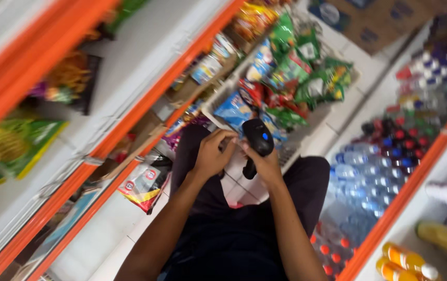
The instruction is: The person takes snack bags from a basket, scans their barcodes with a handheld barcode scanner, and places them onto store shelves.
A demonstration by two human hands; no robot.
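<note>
Left shelving: white shelves with orange edges [129,117] are seen running diagonally; green snack bags [12,143] lie on an upper level, and a red, white and yellow packet [145,184] sticks out from a lower one.
Left hand: the left hand [212,155] is held over the lap, its fingers curled in against the top and near side of the scanner; a full grip cannot be told.
Handheld scanner: a black handheld scanner [257,141] with a small blue light is kept between the two hands, above the knees and in front of the snack rack.
Right hand: the right hand [266,164] is closed around the scanner's handle from below.
Snack rack: a wire rack of crisp bags [280,78] in blue, red and green is seen just beyond the hands.
Right shelving: packs of bottled water [361,177] and dark bottles with red and blue caps are stacked low on the right; orange drink bottles [408,263] lie on an orange-edged shelf at the lower right.
</note>
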